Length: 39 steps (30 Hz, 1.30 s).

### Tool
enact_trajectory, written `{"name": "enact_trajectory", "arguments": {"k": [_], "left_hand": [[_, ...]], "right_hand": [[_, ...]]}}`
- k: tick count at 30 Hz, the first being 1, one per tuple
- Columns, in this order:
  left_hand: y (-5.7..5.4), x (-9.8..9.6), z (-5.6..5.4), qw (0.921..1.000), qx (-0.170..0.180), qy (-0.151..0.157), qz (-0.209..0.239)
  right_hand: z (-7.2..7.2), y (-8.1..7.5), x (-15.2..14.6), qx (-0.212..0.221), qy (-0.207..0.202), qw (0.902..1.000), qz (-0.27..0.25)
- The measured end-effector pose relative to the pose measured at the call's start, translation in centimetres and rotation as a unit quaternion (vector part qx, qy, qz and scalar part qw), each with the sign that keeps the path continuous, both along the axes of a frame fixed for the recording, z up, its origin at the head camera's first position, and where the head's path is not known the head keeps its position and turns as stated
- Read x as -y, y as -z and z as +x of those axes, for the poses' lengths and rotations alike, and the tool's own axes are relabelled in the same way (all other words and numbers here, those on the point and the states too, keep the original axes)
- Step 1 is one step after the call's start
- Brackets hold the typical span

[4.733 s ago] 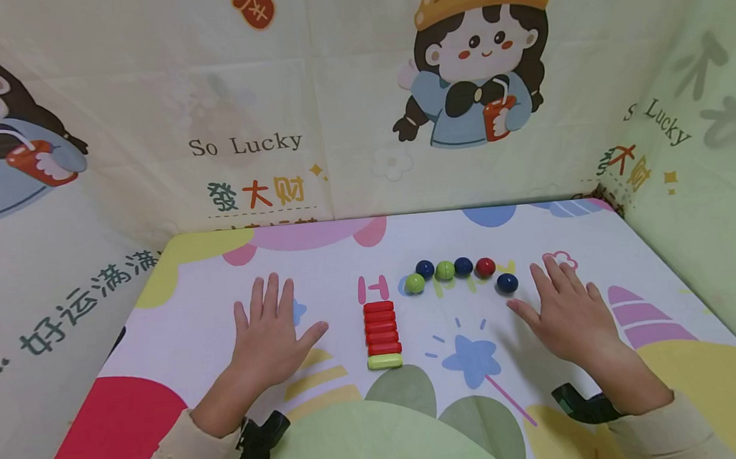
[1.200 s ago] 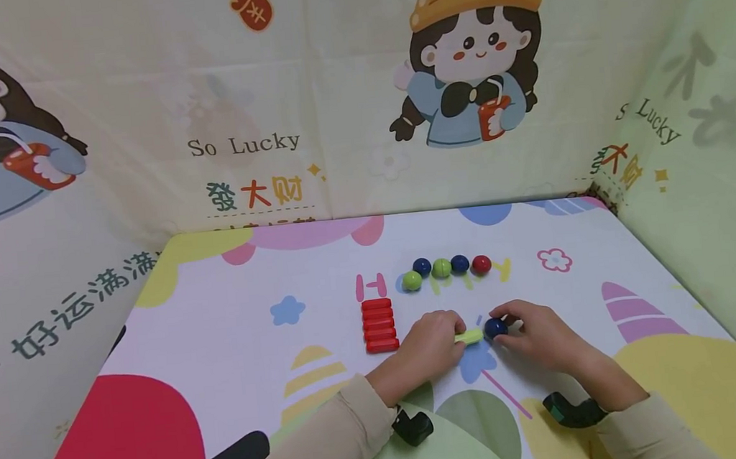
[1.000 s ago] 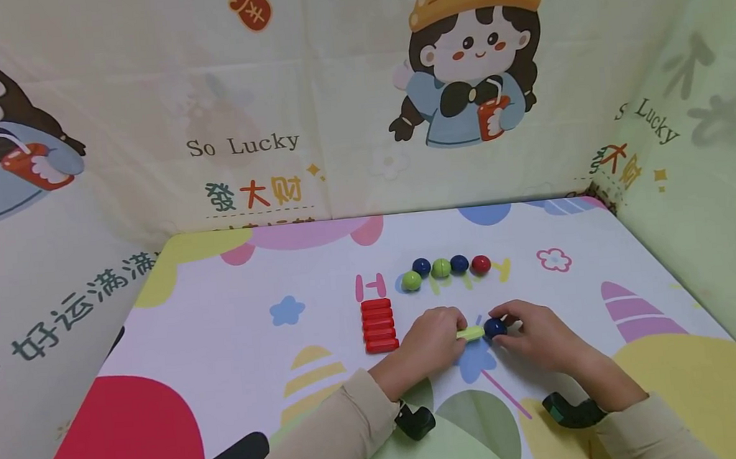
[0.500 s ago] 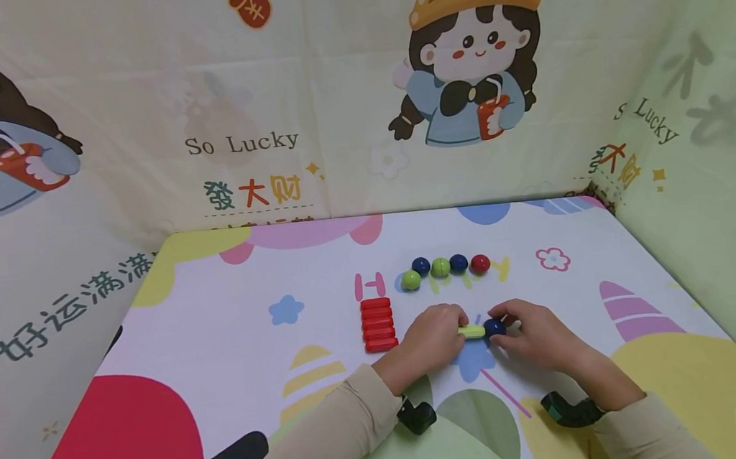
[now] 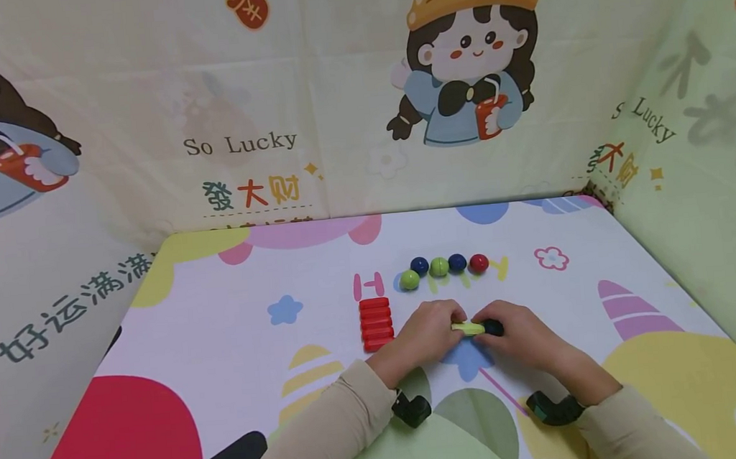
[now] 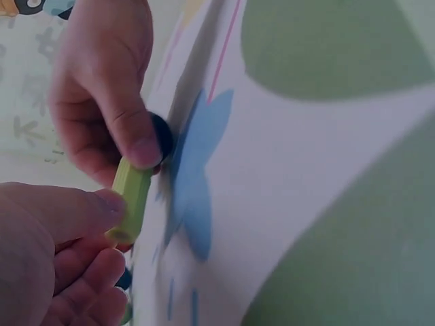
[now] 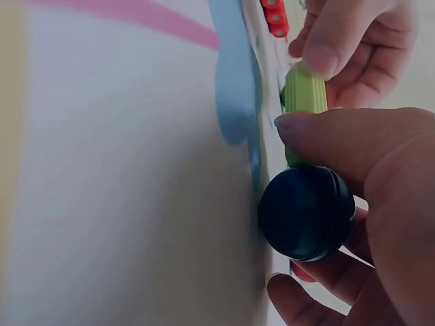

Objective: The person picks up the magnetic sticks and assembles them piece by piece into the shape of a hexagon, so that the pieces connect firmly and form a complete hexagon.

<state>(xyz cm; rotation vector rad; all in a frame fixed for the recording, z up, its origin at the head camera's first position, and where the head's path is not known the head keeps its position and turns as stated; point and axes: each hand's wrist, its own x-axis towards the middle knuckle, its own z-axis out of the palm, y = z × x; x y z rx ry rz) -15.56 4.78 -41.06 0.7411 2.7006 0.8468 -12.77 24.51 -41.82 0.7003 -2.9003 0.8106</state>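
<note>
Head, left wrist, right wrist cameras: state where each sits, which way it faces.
Head: on the head, facing forward and down over the table; both sleeves, left hand and right hand show.
Left wrist: on that wrist, facing the light-green stick; left hand near, right hand beyond.
Right wrist: on that wrist, facing the dark blue ball and the stick; right hand near, left hand beyond.
Both wrist views share stick, ball and both hands.

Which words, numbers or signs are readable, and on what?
"So Lucky": back cloth
"發大财": same cloth; line beneath cut off
"好运满满": left cloth
"Lucky", "大": right cloth; rest distorted
"H", "Y": table; letters between partly hidden by balls
Red bag sign: unclear
</note>
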Motion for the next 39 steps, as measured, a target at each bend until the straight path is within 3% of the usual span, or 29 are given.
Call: {"name": "enact_trajectory", "arguments": {"k": [6, 12, 16, 21, 25, 33, 39], "left_hand": [[-0.8, 1.7, -0.8, 0.9997, 0.017, -0.016, -0.004], [-1.6, 4.4, -3.1, 0.9978, -0.041, -0.05, -0.015], [-1.5, 5.5, -4.8, 0.9967, -0.049, -0.064, 0.005], [-1.0, 5.8, -6.3, 0.9977, -0.041, -0.055, -0.001], [-0.5, 5.8, -6.7, 0.9981, -0.025, -0.056, -0.004], [-0.6, 6.0, -6.5, 0.9984, -0.007, -0.046, 0.033], [-0.2, 6.0, -6.3, 0.9996, 0.01, -0.027, 0.007]], "right_hand": [[0.0, -0.1, -0.1, 0.021, 0.016, 0.9996, 0.009], [0.1, -0.6, -0.1, 0.033, 0.029, 0.999, 0.012], [0.1, -0.6, -0.2, 0.036, 0.034, 0.9987, 0.013], [0.0, -0.5, -0.4, 0.033, 0.037, 0.9987, 0.009], [0.0, -0.4, -0.5, 0.031, 0.038, 0.9988, 0.008], [-0.1, -0.4, -0.5, 0.032, 0.042, 0.9986, 0.009], [-0.2, -0.3, -0.6, 0.033, 0.046, 0.9984, 0.009]]}}
